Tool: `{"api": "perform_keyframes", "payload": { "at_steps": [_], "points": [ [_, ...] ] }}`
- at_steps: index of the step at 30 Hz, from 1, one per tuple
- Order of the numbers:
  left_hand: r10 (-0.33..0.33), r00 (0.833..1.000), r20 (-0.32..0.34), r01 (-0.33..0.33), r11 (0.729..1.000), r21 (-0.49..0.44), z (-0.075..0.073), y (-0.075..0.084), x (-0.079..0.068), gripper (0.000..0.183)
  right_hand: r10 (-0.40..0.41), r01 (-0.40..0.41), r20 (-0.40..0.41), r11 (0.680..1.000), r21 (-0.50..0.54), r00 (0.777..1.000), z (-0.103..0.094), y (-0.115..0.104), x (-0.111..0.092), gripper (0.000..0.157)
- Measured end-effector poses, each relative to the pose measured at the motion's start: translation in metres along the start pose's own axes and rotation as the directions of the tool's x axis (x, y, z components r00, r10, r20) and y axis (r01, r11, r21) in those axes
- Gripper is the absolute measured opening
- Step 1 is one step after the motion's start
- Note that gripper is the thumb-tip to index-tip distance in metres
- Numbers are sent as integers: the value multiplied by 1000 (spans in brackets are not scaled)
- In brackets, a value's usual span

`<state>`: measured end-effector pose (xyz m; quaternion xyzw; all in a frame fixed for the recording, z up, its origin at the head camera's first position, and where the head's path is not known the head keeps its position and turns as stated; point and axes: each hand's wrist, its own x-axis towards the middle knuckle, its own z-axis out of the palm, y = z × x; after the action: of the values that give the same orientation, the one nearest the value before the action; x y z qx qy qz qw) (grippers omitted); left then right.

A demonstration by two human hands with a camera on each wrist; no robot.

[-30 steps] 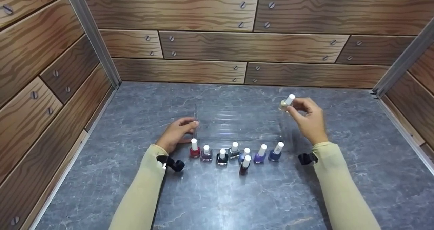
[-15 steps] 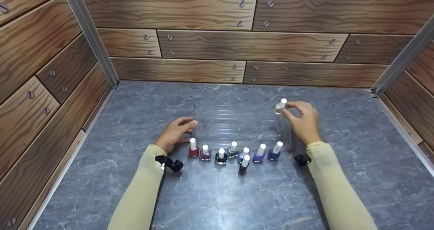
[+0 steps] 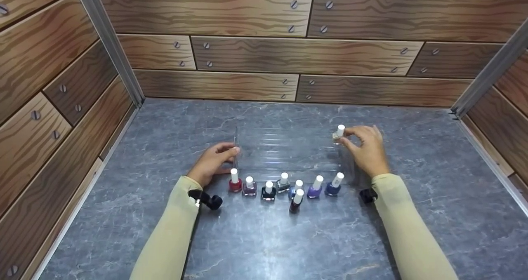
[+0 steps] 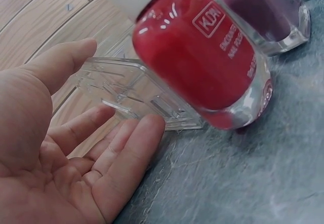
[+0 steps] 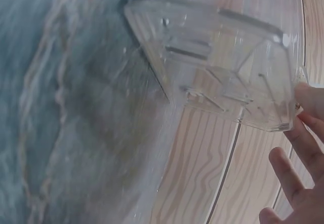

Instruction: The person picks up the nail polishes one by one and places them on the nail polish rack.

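My right hand (image 3: 365, 150) pinches a small nail polish bottle (image 3: 336, 137) with a white cap and pale, clear-looking contents, at the far right corner of a clear plastic stepped rack (image 3: 284, 164). In the right wrist view the fingers cover most of this bottle, beside the rack's end wall (image 5: 228, 77). My left hand (image 3: 214, 160) touches the rack's left end, its thumb at the edge and its other fingers loosely bent. Closest to it stands a red nail polish bottle (image 3: 235, 184), large in the left wrist view.
Several more nail polish bottles stand along the rack's front: mauve (image 3: 249, 187), black (image 3: 268, 192), dark grey (image 3: 283, 183), blue (image 3: 293, 190), purple (image 3: 315, 189) and navy (image 3: 333, 187). A dark one (image 3: 295, 205) stands nearer me. Wood-patterned walls (image 3: 255, 55) enclose the grey marbled tabletop (image 3: 247, 238).
My right hand has brought the pale bottle left and slightly nearer, down toward the rack's far right corner. The left hand stays at the rack's left end, and the standing bottles keep their places.
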<state>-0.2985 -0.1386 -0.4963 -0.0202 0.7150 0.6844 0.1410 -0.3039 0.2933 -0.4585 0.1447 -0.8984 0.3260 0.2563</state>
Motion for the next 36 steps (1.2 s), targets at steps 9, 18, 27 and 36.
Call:
{"api": "perform_keyframes", "payload": {
  "at_steps": [9,18,27,36],
  "points": [
    [-14,1000,-5,14,1000,-1,1,-1,-1,61,25,-24,50,999,-28,998,0,-1,-3,19],
    [-5,1000,-5,5,1000,-3,1,0,0,58,27,-28,35,999,32,999,4,3,-5,21],
    [-13,1000,-1,13,1000,-7,1,0,1,60,37,-40,39,996,75,999,5,4,-3,22],
    [-17,1000,10,17,1000,-8,0,0,1,61,50,-59,81,993,106,995,-3,1,-3,31]
  ]
}}
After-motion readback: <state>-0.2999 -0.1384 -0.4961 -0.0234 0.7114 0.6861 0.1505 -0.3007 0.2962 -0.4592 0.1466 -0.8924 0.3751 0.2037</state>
